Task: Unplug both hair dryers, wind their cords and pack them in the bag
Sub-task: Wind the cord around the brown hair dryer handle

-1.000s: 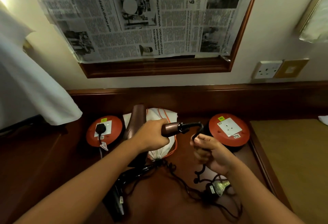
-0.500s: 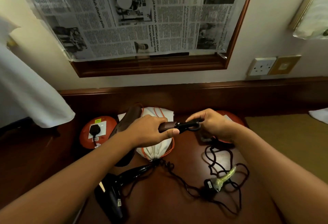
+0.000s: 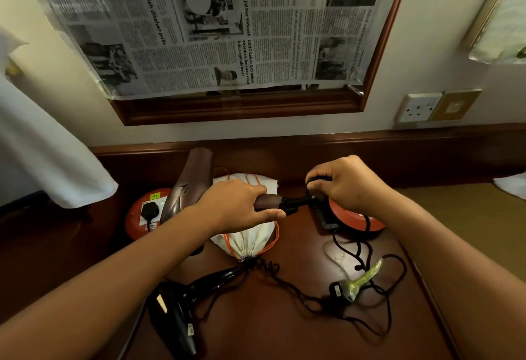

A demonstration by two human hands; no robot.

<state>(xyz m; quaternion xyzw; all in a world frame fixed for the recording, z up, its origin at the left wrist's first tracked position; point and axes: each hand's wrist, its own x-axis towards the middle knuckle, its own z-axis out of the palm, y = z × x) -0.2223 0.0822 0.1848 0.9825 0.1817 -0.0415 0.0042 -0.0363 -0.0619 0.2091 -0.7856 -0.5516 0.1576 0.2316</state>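
Note:
My left hand (image 3: 240,207) grips the handle of a brown hair dryer (image 3: 193,183), whose barrel points up and away. My right hand (image 3: 345,181) pinches that dryer's black cord (image 3: 301,203) in a loop just past the handle's end. The rest of the cord (image 3: 364,248) trails down to its plug (image 3: 338,292), which lies loose on the desk beside a green wrapper. A black hair dryer (image 3: 176,308) lies at the front left. Its plug (image 3: 149,210) sits in the left orange socket reel (image 3: 136,217). A white drawstring bag (image 3: 247,243) with orange cord lies under my left hand.
A second orange socket reel (image 3: 355,221) sits under my right hand. The dark wooden desk (image 3: 270,331) ends at a raised back edge. A wall socket (image 3: 419,107) is at the right. White cloth (image 3: 42,160) hangs at the left. A newspaper covers the framed mirror (image 3: 227,109).
My right hand has risen from below the handle to beside its end, carrying the cord up and over in a loop. The left hand keeps hold of the brown dryer.

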